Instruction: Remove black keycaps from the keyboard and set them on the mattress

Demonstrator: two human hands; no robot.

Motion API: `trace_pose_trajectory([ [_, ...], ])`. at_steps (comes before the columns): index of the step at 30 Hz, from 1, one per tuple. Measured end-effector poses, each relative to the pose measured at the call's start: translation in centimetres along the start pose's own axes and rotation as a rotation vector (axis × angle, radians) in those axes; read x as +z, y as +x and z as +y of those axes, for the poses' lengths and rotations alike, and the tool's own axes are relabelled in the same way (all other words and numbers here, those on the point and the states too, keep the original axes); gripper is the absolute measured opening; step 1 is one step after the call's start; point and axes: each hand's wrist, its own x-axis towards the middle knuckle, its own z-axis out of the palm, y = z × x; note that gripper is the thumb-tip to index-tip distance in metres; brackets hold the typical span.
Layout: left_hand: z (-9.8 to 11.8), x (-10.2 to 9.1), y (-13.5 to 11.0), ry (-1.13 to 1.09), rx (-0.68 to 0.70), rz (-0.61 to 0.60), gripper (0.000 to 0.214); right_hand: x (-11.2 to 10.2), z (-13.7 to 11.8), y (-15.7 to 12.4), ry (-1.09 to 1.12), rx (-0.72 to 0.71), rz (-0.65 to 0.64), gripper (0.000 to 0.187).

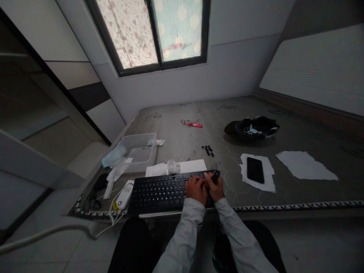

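A black keyboard [159, 191] lies in front of me at the edge of the mattress-like surface. My left hand [196, 189] rests on its right part, fingers bent over the keys and close to the other hand. Fingers closed, my right hand [216, 189] grips a small black tool [215, 175] at the keyboard's right end; its lower end is hidden. Beyond the keyboard sit several loose black keycaps [208, 149]. Just behind its top edge are white paper [193, 166] and a crumpled clear wrapper [173, 167].
A clear plastic box [139, 149] stands at left, near a white power strip [125, 195] with cables. Farther back lie a red-handled tool [195, 124] and a black cap [256, 129]. At right, a phone [255, 170] rests on paper beside another white sheet [305, 165].
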Motion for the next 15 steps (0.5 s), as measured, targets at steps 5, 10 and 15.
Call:
trace_pose_trajectory([
  [5, -0.18, 0.12, -0.05, -0.010, 0.009, 0.003, 0.015, -0.25, 0.56, -0.11, -0.022, -0.005, 0.015, 0.048],
  [10, -0.17, 0.05, -0.09, -0.012, 0.003, 0.000, 0.015, -0.22, 0.35, -0.11, -0.013, -0.003, 0.021, 0.048],
  [15, -0.09, -0.08, -0.14, -0.022, 0.000, -0.007, 0.015, -0.17, 0.06, -0.19, 0.012, 0.012, 0.044, 0.048],
])
